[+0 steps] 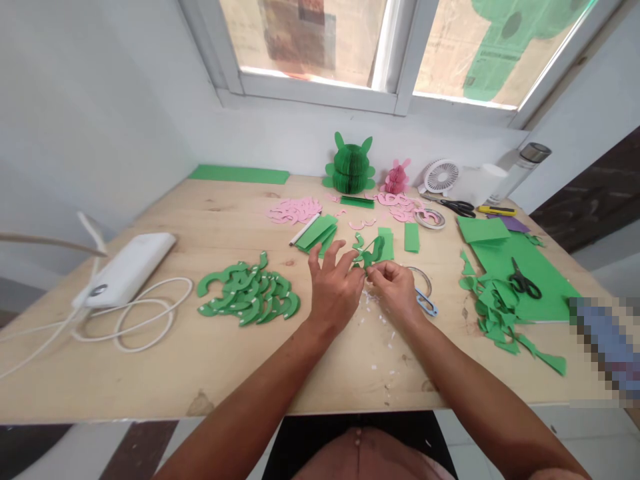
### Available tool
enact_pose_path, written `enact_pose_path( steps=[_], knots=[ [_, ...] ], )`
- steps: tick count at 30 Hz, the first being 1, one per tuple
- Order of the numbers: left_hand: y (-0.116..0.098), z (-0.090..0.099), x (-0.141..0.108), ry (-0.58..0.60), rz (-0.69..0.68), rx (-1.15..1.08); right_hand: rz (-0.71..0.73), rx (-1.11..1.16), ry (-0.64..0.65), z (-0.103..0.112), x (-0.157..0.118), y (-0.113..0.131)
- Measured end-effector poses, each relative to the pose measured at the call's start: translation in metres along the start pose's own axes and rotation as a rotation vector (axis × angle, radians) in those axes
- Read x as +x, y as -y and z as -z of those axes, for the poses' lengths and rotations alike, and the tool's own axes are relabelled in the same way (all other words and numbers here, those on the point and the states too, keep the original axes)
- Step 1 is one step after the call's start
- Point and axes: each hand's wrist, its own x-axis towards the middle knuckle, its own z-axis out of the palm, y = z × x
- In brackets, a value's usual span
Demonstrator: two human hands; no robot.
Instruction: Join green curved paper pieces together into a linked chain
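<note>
My left hand (335, 287) is at the middle of the table, thumb and index finger pinched near a small green paper piece (369, 252), its other fingers raised. My right hand (393, 283) meets it there, fingertips closed on the edge of the same piece. What exactly sits between the fingertips is small and partly hidden. Left of my hands lies a pile of curved green paper pieces (247, 293) with whitish strips on them. A tape ring (421, 281) and a light blue cutter (427, 303) lie beside my right hand. White scraps (385, 320) are scattered below.
Behind are pink paper curves (295, 210), a green paper figure (351, 167), a pink one (397, 179) and a small fan (441, 176). Black scissors (524, 280) rest on green sheets (540, 293) at right, near green offcuts (495, 310). A white power bank (127, 270) with cable lies left.
</note>
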Motion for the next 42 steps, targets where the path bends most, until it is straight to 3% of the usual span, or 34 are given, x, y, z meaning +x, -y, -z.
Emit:
enact_pose_path(
  steps=[42],
  knots=[
    [-0.0002,-0.0041,-0.0023,0.034,0.007,0.037,0.042,-0.064,-0.018,-0.0032,-0.0007,-0.0044]
  ],
)
